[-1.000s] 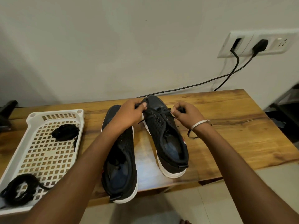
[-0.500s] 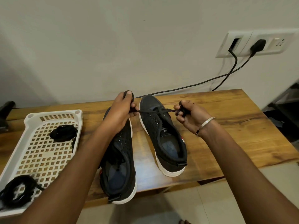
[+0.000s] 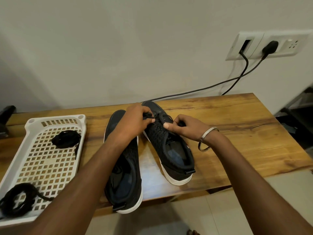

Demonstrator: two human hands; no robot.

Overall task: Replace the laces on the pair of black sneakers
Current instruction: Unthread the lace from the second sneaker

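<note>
Sneakers, black with white soles, sit side by side on the wooden table (image 3: 237,126), heels toward the person. The right sneaker (image 3: 171,146) is the one being worked: both hands are down at its toe end, where a black lace (image 3: 149,114) is gathered. The left hand (image 3: 137,122) pinches a bunch of that lace just beside the shoe's lowest eyelets, fingers curled around it. The right hand (image 3: 183,127) is curled on the other side of the eyelet rows, thumb pressing on the upper; something dark shows in its fingers, probably the other lace end, though I can't be sure. Most eyelets further up the shoe look empty, so I'd judge the lacing of this shoe has barely begun.

The next move likely calls for feeding one tip across into the next open eyelet and keeping both ends even.

Left of this shoe, touching distance away, lies the left sneaker (image 3: 124,167), partly under the forearm; whether it has a lace I can't tell. Further left still, a white perforated tray (image 3: 55,119) holds two coiled black laces (image 3: 66,139). Beyond the shoes, a cable (image 3: 194,90) runs up the wall to a socket (image 3: 269,46).
</note>
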